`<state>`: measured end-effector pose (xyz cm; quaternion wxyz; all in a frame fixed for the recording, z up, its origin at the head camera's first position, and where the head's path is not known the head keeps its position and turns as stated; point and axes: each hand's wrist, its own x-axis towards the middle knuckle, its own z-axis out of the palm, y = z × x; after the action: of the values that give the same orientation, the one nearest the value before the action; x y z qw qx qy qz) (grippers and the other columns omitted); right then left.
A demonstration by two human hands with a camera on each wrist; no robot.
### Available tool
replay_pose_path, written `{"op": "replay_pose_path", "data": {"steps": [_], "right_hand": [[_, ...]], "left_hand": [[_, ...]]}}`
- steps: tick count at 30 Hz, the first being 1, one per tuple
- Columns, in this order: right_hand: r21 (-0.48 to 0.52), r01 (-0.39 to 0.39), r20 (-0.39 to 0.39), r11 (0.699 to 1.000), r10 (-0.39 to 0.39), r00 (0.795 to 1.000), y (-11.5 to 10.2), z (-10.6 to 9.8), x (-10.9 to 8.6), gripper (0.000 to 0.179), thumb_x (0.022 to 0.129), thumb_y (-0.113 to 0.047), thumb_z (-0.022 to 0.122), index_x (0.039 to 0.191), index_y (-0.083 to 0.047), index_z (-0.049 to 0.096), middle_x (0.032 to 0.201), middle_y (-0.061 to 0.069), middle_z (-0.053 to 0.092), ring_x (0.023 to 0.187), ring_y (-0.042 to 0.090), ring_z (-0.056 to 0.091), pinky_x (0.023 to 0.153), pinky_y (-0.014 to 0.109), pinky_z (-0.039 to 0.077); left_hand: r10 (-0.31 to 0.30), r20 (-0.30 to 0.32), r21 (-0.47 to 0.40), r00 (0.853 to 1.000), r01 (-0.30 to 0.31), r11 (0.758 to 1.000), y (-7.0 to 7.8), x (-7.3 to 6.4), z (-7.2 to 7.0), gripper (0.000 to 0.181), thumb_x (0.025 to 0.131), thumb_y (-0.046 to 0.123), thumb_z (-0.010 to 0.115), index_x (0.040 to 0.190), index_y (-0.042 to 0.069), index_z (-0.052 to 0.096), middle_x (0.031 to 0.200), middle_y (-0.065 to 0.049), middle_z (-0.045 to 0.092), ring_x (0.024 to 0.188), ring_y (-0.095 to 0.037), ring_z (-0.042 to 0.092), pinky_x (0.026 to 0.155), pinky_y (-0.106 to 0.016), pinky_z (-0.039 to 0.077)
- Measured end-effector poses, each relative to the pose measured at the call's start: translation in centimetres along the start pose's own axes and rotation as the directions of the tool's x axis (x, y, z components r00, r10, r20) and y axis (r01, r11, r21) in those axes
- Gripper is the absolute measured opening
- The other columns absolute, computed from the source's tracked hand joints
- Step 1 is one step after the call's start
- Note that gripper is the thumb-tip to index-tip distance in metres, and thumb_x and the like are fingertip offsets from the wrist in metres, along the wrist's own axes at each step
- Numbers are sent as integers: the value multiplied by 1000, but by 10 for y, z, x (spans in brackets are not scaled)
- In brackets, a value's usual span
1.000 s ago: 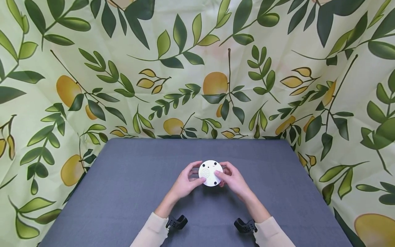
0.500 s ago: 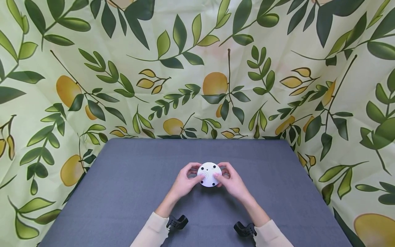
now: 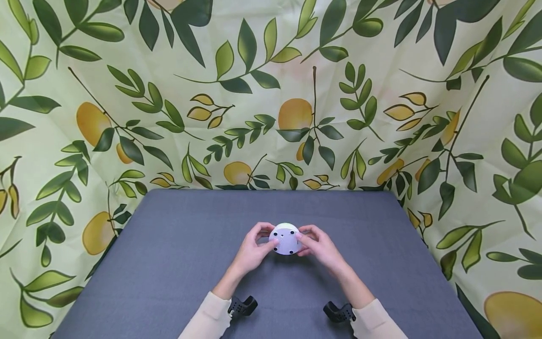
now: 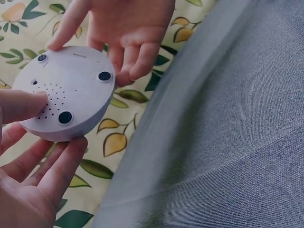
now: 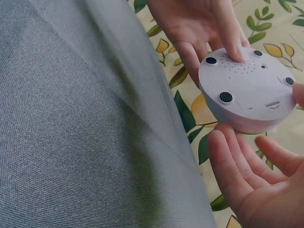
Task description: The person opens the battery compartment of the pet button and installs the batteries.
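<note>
Both hands hold up a round white device [image 3: 286, 241] with a domed body, its flat underside turned toward me. That underside carries several black rubber feet, a cluster of speaker holes [image 4: 56, 99] and a small round hole. In the right wrist view a battery cover [image 5: 271, 105] with a small latch shows near the edge. My left hand [image 3: 252, 248] grips the left side, thumb pressed over the speaker holes and fingers behind. My right hand [image 3: 320, 247] pinches the right edge, its thumb at the rim and fingers on the far side. The dome's top is mostly hidden.
A table with a dark grey-blue cloth [image 3: 190, 235] lies beneath the hands. Behind it and at both sides hangs a fabric backdrop [image 3: 254, 108] printed with leaves and fruit. Black wrist camera mounts [image 3: 243, 306] sit at both cuffs.
The device has shifted slightly left and tilted, so its underside looks flatter and a bright rim shows on top. My right thumb has moved from its face out to the edge.
</note>
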<state>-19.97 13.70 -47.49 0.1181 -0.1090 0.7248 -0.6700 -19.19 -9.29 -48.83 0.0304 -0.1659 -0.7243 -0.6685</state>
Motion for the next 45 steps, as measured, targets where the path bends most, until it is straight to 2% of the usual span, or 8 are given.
{"op": "replay_pose_path", "data": {"steps": [6,11,15,23,32,37,45], "right_hand": [[72,-79,87,994,72,994,1,-3,1,53,104,-32,56,132,13,49,109,17,62,86,22,67,80,36,59],[73,-109,162,991,96,982,2,-5,2,55,105,-34,54,132,13,49,110,16,63,90,24,68,83,37,58],[68,-119,186,990,105,977,2,-6,3,57,104,-33,56,133,15,49,113,17,63,94,24,68,86,37,57],[89,-103,180,991,85,980,3,-5,4,55,101,-27,62,133,15,48,117,17,60,99,23,64,88,33,56],[127,-69,141,990,51,989,5,-6,3,55,98,-18,65,137,15,45,117,15,61,104,27,63,96,40,52],[52,-41,80,998,37,996,4,-6,2,55,95,-19,70,137,11,50,119,16,63,103,23,62,94,37,49],[-17,45,43,999,-44,998,3,-7,5,53,91,-16,75,136,5,55,127,19,62,111,27,62,90,28,51]], "left_hand": [[33,27,-15,999,-33,999,0,-2,1,33,90,-4,73,118,-3,57,118,-19,59,114,-32,59,90,-31,55],[50,36,-16,998,-50,999,0,-3,2,33,90,-5,73,118,-3,56,118,-20,58,115,-33,58,92,-32,54],[61,40,-13,997,-61,998,-2,-3,1,33,89,-5,74,117,-3,56,119,-20,56,116,-34,56,93,-32,54],[53,71,-50,996,-49,998,-1,-1,-1,37,88,-3,76,118,-4,55,121,-21,54,118,-33,54,95,-33,53],[-22,62,-8,998,23,1000,0,0,-1,35,93,5,73,121,-3,55,122,-18,56,118,-31,58,97,-33,52],[-44,53,49,998,42,998,-2,1,-1,35,94,9,72,123,-2,56,122,-18,59,117,-32,60,98,-40,50],[-96,91,3,991,97,995,8,7,0,44,91,5,75,129,-8,56,127,-23,60,121,-34,58,103,-39,48]]}}
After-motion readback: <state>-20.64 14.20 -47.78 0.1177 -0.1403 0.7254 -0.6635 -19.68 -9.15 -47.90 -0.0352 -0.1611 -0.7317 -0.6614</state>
